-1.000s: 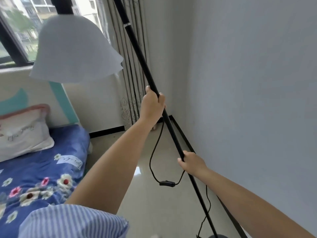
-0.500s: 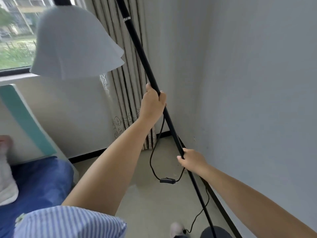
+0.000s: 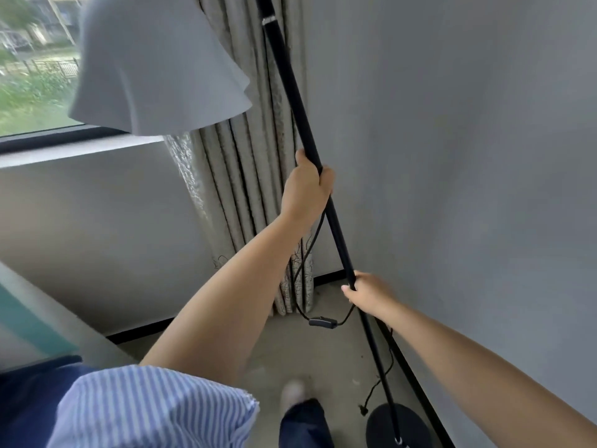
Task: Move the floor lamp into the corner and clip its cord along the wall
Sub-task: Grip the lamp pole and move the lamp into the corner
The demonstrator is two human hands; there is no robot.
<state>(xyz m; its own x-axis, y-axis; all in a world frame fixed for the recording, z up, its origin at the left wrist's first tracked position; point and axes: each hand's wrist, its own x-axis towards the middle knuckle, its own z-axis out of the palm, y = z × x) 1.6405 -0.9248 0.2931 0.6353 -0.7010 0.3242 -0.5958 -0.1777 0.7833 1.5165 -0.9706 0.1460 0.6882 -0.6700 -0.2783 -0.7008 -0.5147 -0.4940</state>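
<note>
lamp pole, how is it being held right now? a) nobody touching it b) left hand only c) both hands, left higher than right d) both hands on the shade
c: the left hand grips the black pole higher up, while the right hand holds it lower down, above the switch on the hanging cord.

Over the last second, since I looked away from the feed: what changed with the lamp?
The lamp pole was carried toward the curtained corner; the bed dropped out of view and the base appeared. Unchanged: left hand high, right hand low on the pole, cord dangling.
</note>
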